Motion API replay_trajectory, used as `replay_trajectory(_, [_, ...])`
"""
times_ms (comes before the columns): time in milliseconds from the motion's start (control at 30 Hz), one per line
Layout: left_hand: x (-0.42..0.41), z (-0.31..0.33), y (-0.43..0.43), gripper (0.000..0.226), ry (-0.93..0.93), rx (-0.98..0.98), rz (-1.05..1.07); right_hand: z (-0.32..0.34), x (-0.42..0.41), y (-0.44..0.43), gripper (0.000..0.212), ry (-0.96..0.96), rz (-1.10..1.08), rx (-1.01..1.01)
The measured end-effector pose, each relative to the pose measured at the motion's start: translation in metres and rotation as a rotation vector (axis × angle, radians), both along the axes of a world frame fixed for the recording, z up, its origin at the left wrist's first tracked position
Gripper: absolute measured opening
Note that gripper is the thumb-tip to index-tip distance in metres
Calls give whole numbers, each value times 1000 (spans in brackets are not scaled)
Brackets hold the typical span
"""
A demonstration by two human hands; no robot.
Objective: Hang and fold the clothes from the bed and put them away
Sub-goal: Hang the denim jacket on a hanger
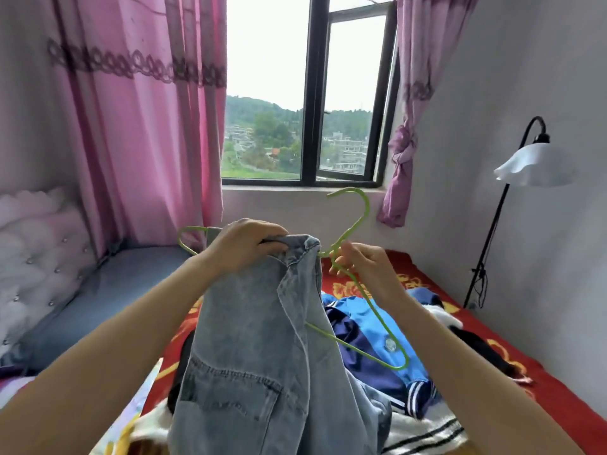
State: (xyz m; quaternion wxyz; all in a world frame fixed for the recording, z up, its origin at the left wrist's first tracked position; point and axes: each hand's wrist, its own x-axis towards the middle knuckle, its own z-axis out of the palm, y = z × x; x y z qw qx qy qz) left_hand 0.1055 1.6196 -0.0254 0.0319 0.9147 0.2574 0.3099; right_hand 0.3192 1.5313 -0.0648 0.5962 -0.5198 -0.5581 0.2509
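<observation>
A pair of light blue jeans hangs in front of me over the bed. My left hand grips the waistband at the top, where one end of a green wire hanger pokes out to the left. My right hand pinches the hanger just below its hook, beside the jeans. The hanger's right arm slants down and lies outside the denim. On the red bedspread lie a blue and navy jacket, a striped white garment and dark clothes.
A padded pink headboard and a grey mattress edge are on the left. Pink curtains flank an open window. A black floor lamp with a white shade stands by the right wall.
</observation>
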Motion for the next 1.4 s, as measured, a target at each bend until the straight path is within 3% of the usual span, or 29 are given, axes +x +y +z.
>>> replay_trajectory(67, [-14, 7, 4, 10, -127, -38, 17, 8, 32, -4, 41, -78, -25, -91])
replay_trajectory(133, [-30, 15, 7, 15, -256, -90, 50, -1, 67, -5, 44, -18, -79, -214])
replay_trajectory(233, [-45, 25, 10, 20, -320, -38, 81, -45, 84, 3, 28, 72, -76, -405])
replay_trajectory(333, [-49, 34, 9, 20, -336, 51, 108, -83, 50, 17, 23, -2, 92, -504])
replay_trajectory(500, [-51, 43, 2, 15, -372, 3, 102, -96, -27, 52, 62, -217, 334, -497])
replay_trajectory(567, [-59, 42, 1, 16, -412, 8, 118, -98, -42, 58, 58, -177, 450, -528])
replay_trajectory(667, [-76, 37, 0, 23, -511, -8, 160, -107, -55, 52, 30, -230, 540, -642])
replay_trajectory(767, [-99, 34, 3, 20, -557, -4, 261, -119, -62, 50, 41, -171, 486, -708])
replay_trajectory(833, [-116, 31, 6, 17, -571, 4, 326, -114, -54, 49, 41, -136, 428, -635])
replay_trajectory(933, [-138, 25, 8, 20, -593, 0, 373, -91, -20, 50, 22, -125, 425, -437])
replay_trajectory(1000, [-145, 19, 10, 21, -624, -13, 392, -72, -1, 55, 5, -282, 428, -376])
replay_trajectory(1133, [-144, 16, 14, 17, -778, -55, 377, -53, 9, 59, 26, -569, 436, -429])
replay_trajectory(1233, [-141, 19, 16, 16, -839, -97, 330, -62, 15, 61, 14, -652, 443, -442])
replay_trajectory(1300, [-140, 20, 16, 17, -846, -97, 317, -73, 18, 61, 14, -576, 335, -397])
replay_trajectory(1400, [-137, 16, 14, 18, -846, -64, 350, -71, 26, 64, 44, -509, -91, -237])
